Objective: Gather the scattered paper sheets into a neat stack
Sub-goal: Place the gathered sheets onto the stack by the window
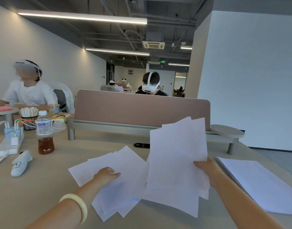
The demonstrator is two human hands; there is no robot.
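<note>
Several white paper sheets (123, 162) lie fanned and overlapping on the beige desk (43, 192) in front of me. My left hand (107, 175) rests on top of them, fingers curled on a sheet's edge. My right hand (206, 169) grips a bunch of sheets (176, 152) by their right edge and holds them lifted and tilted upright above the scattered ones. A separate flat stack of paper (260, 184) lies at the right on the desk.
A tea bottle (44, 133), a white handheld device (21, 163), a power strip with chargers (10, 139) and a holder of sticks (29, 119) stand at the left. A brown divider panel (142, 109) on a grey rail closes the desk's back. Other people sit beyond.
</note>
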